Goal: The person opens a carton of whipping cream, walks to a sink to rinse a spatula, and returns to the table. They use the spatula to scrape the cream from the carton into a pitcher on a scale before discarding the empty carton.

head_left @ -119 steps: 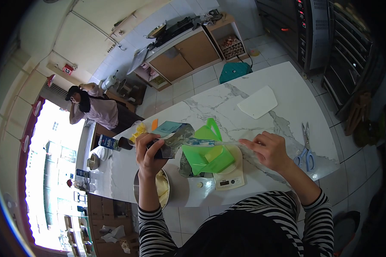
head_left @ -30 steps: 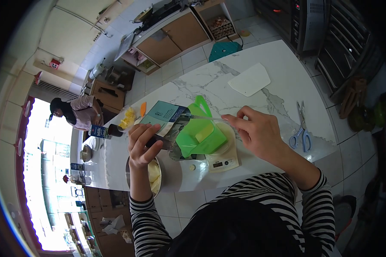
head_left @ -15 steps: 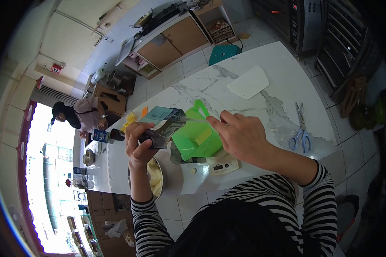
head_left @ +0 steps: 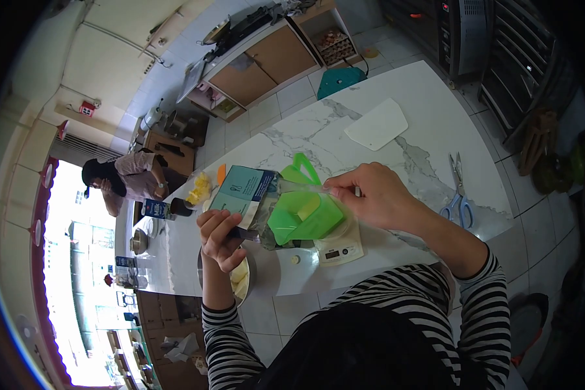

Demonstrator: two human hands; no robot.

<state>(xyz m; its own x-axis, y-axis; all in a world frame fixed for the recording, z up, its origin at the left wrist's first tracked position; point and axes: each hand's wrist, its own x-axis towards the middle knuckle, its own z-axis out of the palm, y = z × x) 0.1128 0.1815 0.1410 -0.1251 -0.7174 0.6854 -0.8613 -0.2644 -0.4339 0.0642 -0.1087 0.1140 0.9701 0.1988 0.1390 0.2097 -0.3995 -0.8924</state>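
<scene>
My left hand (head_left: 220, 237) grips the lower end of a clear plastic package with a teal and dark blue label (head_left: 244, 193). The fingers of my right hand (head_left: 364, 192) pinch the package's clear, stretched-out end. Below and between both hands, a green plastic container (head_left: 302, 218) with a looped handle sits on a white kitchen scale (head_left: 340, 249); something pale yellow shows inside it. A metal bowl (head_left: 250, 276) with pale yellow chunks stands beneath my left forearm, partly hidden by it.
A white board (head_left: 377, 125) lies on the marble table (head_left: 266, 143). Blue-handled scissors (head_left: 459, 201) lie at the right. A milk carton (head_left: 156, 208), a dark container and yellow pieces (head_left: 200, 188) are at the left. Another person (head_left: 133, 175) is beyond the table's left side.
The package has turned so its teal label faces up more. My right hand has moved slightly right. The other person has raised a hand to the head.
</scene>
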